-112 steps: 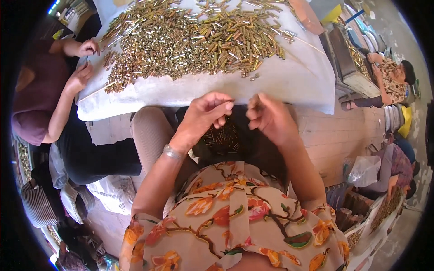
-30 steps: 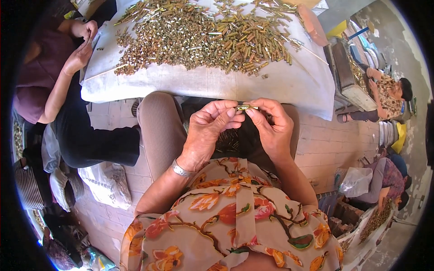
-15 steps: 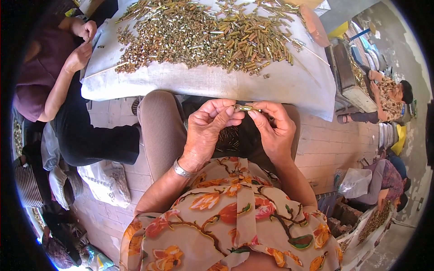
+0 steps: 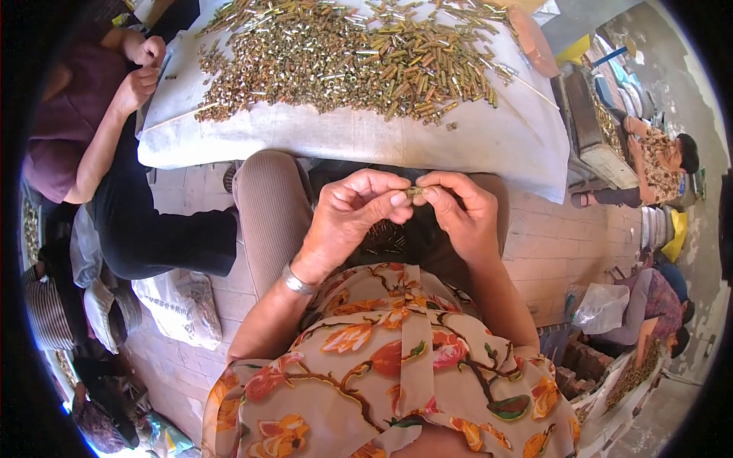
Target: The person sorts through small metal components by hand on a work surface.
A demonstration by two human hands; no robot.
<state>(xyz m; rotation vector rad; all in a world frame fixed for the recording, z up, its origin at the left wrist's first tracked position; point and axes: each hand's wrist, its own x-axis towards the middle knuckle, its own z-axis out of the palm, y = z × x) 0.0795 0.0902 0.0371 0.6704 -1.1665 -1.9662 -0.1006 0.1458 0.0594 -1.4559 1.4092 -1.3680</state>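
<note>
A small brass-coloured metal piece [image 4: 414, 191], shaped like a short bolt or sleeve, is pinched above my lap between both hands. My left hand [image 4: 347, 216] grips its left end with thumb and fingers; a silver band circles that wrist. Thumb and fingertips of my right hand [image 4: 464, 216] close on the right end. Most of the piece is covered by my fingertips. Just ahead, a big heap of similar metal pieces [image 4: 305, 72] spreads over a white-covered table [image 4: 305, 145], short nut-like rings at left and longer cylinders at right.
A thin stick [image 4: 179, 120] lies at the heap's left side. At left a co-worker's hands [image 4: 141, 80] are near the table edge. A white plastic bag [image 4: 179, 309] sits on the tiled floor. Further right, other people work beside a wooden box [image 4: 584, 118] and another heap [image 4: 634, 374].
My hands have drawn slightly closer together, and less of the held piece shows between them. The co-worker's lower hand at left has shifted up a little.
</note>
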